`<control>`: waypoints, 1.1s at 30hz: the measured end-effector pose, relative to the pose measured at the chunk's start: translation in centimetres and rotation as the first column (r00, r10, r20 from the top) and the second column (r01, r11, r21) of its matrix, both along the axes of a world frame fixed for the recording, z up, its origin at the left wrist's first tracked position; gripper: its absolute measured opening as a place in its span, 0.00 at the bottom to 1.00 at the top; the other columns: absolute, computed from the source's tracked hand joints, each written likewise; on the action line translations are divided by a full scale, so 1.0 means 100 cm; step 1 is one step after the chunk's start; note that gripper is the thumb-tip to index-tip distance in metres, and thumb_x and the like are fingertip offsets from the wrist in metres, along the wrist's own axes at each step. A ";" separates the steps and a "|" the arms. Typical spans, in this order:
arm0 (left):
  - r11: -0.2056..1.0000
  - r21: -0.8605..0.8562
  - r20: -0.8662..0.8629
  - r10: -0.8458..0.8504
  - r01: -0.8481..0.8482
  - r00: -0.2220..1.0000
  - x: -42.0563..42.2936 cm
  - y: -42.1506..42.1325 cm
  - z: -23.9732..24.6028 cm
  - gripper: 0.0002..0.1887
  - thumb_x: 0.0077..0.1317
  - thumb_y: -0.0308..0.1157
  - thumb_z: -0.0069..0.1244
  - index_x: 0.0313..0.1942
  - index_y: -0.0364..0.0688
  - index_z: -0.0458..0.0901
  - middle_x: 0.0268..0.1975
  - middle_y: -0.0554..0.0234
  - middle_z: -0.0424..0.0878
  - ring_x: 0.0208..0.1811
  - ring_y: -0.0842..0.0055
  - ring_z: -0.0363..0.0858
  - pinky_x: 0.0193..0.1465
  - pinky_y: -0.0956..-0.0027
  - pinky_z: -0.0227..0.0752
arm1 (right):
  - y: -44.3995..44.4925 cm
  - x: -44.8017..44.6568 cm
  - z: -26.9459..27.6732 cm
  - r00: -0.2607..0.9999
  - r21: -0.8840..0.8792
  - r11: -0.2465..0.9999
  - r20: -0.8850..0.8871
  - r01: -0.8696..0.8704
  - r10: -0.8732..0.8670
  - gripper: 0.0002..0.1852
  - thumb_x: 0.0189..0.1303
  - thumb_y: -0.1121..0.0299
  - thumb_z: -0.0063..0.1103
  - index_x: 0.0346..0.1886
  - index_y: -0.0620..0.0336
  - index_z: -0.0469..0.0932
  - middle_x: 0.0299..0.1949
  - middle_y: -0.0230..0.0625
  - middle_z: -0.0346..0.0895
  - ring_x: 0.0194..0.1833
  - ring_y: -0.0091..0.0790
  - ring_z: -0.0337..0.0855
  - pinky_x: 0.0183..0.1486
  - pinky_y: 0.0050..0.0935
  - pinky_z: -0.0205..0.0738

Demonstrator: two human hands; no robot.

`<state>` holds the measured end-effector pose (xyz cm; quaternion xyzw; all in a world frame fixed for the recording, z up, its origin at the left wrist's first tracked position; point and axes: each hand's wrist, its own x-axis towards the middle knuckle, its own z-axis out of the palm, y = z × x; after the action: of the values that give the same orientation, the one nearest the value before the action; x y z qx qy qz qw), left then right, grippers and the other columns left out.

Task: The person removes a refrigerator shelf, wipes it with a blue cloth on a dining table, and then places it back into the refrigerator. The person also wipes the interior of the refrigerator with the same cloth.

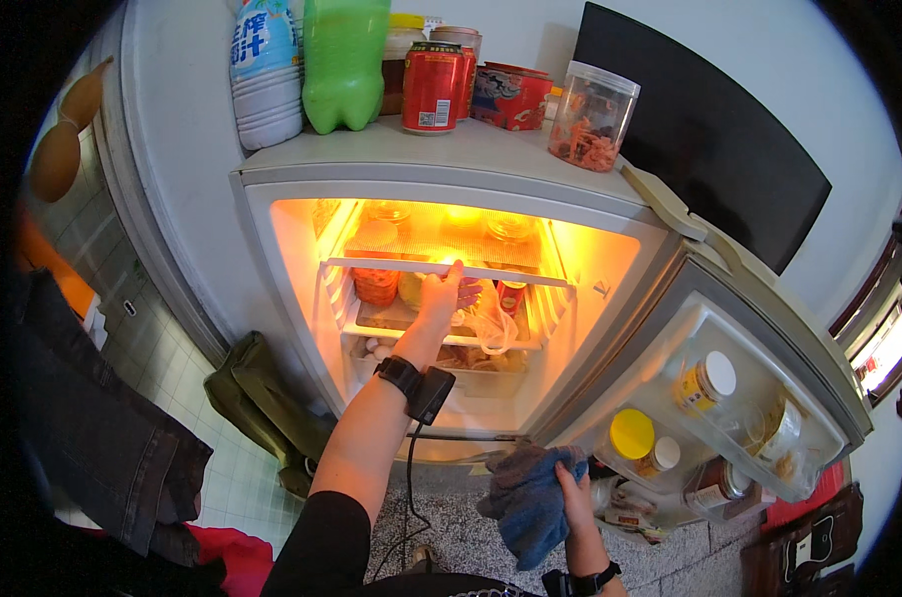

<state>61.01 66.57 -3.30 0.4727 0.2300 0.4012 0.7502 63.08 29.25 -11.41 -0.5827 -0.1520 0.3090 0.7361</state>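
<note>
My left hand (pixel 442 292) reaches into the lit refrigerator (pixel 451 175), at the front edge of the upper glass shelf (pixel 391 263). Its thumb lies up against the edge; the other fingers are partly hidden, so I cannot tell what it grips. Beside it on the shelf below are a red can (pixel 510 295), a translucent plastic bag (pixel 489 322) and a container with reddish contents (pixel 376 286). My right hand (pixel 572 496) holds a crumpled blue-grey cloth (pixel 529 504) low in front of the fridge, left of the door's racks.
The fridge door (pixel 779 328) stands open at the right, with jars such as a yellow-lidded one (pixel 631 433) in its racks. Bottles, a red can (pixel 431 88) and a clear jar (pixel 594 119) stand on top. An olive bag (pixel 260 410) is at the left. A cable (pixel 412 477) hangs from my left wrist.
</note>
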 end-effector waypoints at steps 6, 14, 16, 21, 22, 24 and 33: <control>0.999 -0.040 0.001 0.011 -0.011 1.000 0.002 -0.002 0.002 0.16 0.72 0.43 0.44 0.45 0.37 0.72 0.40 0.55 0.83 0.36 0.70 0.85 0.35 0.70 0.78 | 0.004 -0.006 -0.002 1.000 -0.030 0.999 -0.013 -0.013 0.013 0.16 0.63 0.68 0.59 0.51 0.65 0.75 0.45 0.36 0.78 0.44 0.31 0.79 0.47 0.30 0.73; 0.999 -0.029 -0.014 0.026 -0.026 1.000 0.006 -0.004 0.000 0.16 0.72 0.43 0.44 0.46 0.38 0.71 0.41 0.54 0.83 0.37 0.69 0.86 0.34 0.71 0.78 | 0.005 -0.013 -0.005 0.997 -0.030 1.000 -0.080 0.005 -0.007 0.16 0.62 0.67 0.61 0.51 0.64 0.74 0.44 0.35 0.78 0.43 0.31 0.79 0.46 0.31 0.74; 0.998 -0.060 0.008 0.030 -0.030 1.000 0.008 -0.004 -0.001 0.15 0.72 0.43 0.44 0.46 0.39 0.71 0.41 0.54 0.82 0.37 0.69 0.86 0.34 0.71 0.78 | 0.003 -0.017 -0.007 0.998 -0.010 1.000 -0.055 0.027 -0.028 0.16 0.62 0.67 0.61 0.51 0.64 0.74 0.44 0.35 0.78 0.43 0.31 0.78 0.45 0.30 0.73; 0.993 -0.112 0.053 0.028 -0.022 0.998 0.010 -0.012 0.000 0.15 0.71 0.43 0.46 0.48 0.42 0.69 0.40 0.57 0.83 0.35 0.71 0.85 0.34 0.71 0.78 | -0.002 -0.017 -0.014 0.995 0.000 0.995 0.015 0.099 -0.099 0.20 0.61 0.66 0.62 0.53 0.66 0.73 0.47 0.37 0.76 0.45 0.34 0.78 0.47 0.31 0.73; 0.993 -0.112 0.058 0.041 -0.034 0.997 0.008 -0.013 0.001 0.15 0.71 0.43 0.46 0.48 0.43 0.70 0.40 0.58 0.83 0.35 0.72 0.85 0.34 0.71 0.78 | -0.005 -0.016 -0.016 0.996 -0.027 0.996 0.022 0.087 -0.087 0.22 0.60 0.65 0.62 0.55 0.67 0.72 0.48 0.39 0.76 0.46 0.35 0.77 0.48 0.32 0.72; 0.996 -0.090 0.074 0.034 -0.028 0.997 0.006 -0.014 0.001 0.14 0.71 0.42 0.46 0.48 0.42 0.70 0.39 0.57 0.84 0.34 0.71 0.85 0.35 0.72 0.77 | -0.008 -0.014 -0.019 0.996 -0.079 0.993 -0.009 0.091 -0.093 0.25 0.60 0.64 0.63 0.57 0.68 0.70 0.51 0.41 0.74 0.48 0.37 0.76 0.50 0.33 0.72; 1.000 -0.027 0.065 0.016 -0.015 0.998 0.006 -0.004 -0.003 0.15 0.71 0.42 0.46 0.44 0.39 0.72 0.38 0.58 0.83 0.34 0.72 0.85 0.34 0.72 0.77 | -0.020 -0.026 -0.012 0.984 -0.116 0.979 -0.036 0.170 -0.175 0.31 0.60 0.61 0.63 0.62 0.70 0.65 0.56 0.45 0.71 0.52 0.41 0.74 0.53 0.36 0.71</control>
<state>61.64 66.19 -3.63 0.4475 0.2146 0.4190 0.7604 60.44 27.24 -12.59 -0.6269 -0.0664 0.2655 0.7294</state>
